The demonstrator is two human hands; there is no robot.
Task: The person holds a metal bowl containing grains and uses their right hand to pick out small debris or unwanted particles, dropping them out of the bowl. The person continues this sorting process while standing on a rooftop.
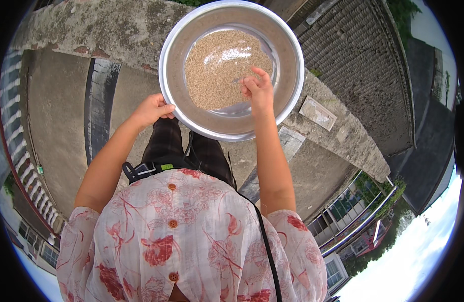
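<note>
A wide metal basin [169, 75] is in front of me, level with the top of a rough wall. Small tan grains [212, 75] cover much of its bottom, and the bare shiny metal shows along the near right side. My left hand [155, 108] grips the basin's rim at the near left, thumb on top and fingers underneath. Over the grains on the right side is my right hand [258, 91]. Its thumb and some fingers are pinched together while one finger sticks out; whatever they hold, if anything, is too small to make out.
The weathered wall top [111, 30] runs behind and beside the basin, with a pale rectangular slab [317, 113] on it at the right. Beyond lies a grey tiled roof [353, 65]. A white balustrade [13, 100] stands at far left, a metal railing [363, 221] at lower right.
</note>
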